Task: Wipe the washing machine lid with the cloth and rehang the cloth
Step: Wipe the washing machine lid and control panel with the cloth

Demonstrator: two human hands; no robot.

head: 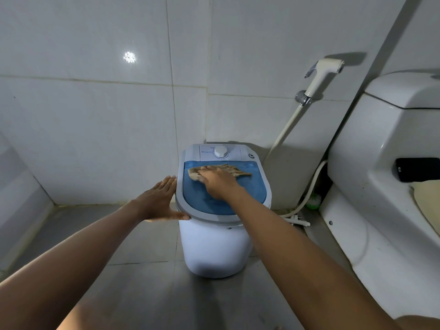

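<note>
A small white washing machine (pixel 214 248) stands on the grey floor against the tiled wall. Its blue lid (pixel 247 194) has a grey rim. A tan cloth (pixel 234 169) lies flattened across the far part of the lid. My right hand (pixel 216 183) presses flat on the cloth's left half, fingers pointing left. My left hand (pixel 160 201) rests open against the machine's left rim, thumb at the front edge, holding nothing.
A white toilet with cistern (pixel 385 163) stands close on the right, a dark phone (pixel 417 169) lying on it. A bidet sprayer (pixel 321 76) hangs on the wall, its hose running down behind the machine. A timer knob (pixel 221 151) sits behind the lid.
</note>
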